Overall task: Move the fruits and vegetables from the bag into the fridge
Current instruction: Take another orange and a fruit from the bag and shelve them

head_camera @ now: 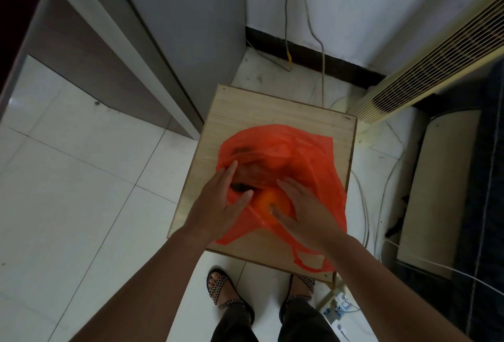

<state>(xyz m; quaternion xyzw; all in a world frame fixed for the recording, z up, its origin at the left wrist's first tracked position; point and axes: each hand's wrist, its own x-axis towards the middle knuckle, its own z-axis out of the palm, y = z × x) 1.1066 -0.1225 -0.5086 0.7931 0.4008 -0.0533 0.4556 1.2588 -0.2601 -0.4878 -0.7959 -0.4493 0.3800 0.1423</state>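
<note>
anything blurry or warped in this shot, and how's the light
Head view: both the left hand and right hand are slightly motion-blurred over the red bag; wide-angle lens bows the fridge edges; light is dim, with soft glare on the floor tiles.

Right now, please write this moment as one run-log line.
bag: open, on table | left hand: at bag mouth, fingers straight | right hand: thumb on orange inside bag
</note>
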